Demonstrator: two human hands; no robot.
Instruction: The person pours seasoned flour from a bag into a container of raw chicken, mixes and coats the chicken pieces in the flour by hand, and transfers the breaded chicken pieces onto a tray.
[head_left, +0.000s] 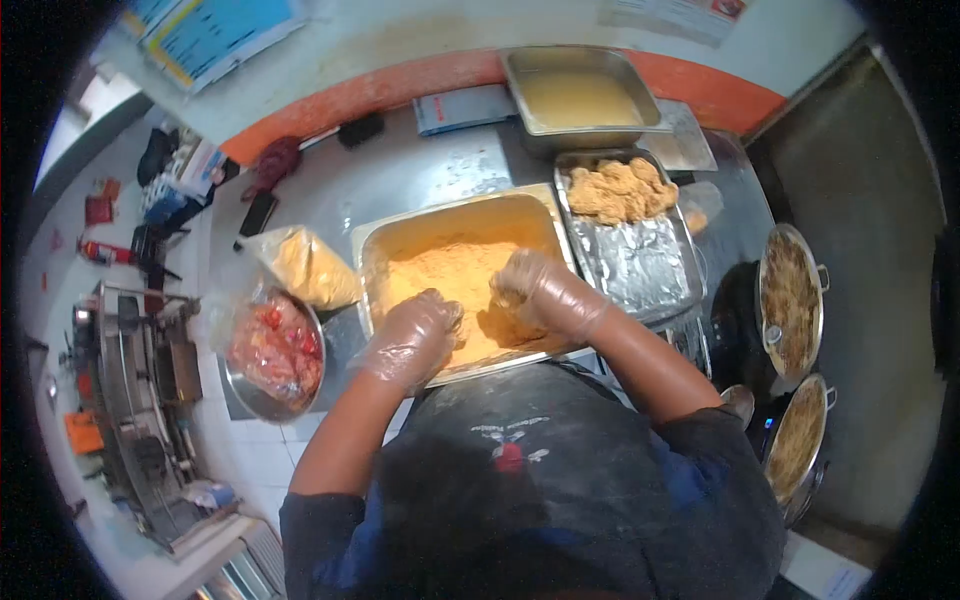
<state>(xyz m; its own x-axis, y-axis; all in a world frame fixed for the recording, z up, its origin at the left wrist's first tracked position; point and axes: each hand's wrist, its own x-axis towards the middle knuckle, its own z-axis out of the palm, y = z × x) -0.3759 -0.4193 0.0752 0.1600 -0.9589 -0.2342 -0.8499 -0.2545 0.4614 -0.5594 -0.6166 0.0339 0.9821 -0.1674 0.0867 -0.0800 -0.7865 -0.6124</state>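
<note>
A deep steel pan (368, 262) of orange-yellow breading flour (440, 262) sits in front of me. Both my hands wear clear plastic gloves and are over the flour. My left hand (415, 335) is at the pan's near left side, fingers curled in and caked with flour. My right hand (548, 295) is at the right side, its fingers also bent inward and coated. Whatever either hand may hold is hidden by the fingers and flour. Right of the pan, a foil-lined tray (640, 265) holds breaded chicken pieces (622, 190) at its far end.
A steel bowl (262, 405) with raw meat in plastic (275, 345) stands on the left, beside a bag of yellow flour (305, 268). Behind is a pan of cloudy liquid (585, 100). Two pots of bubbling oil (790, 300) stand at right. A phone (258, 215) lies at far left.
</note>
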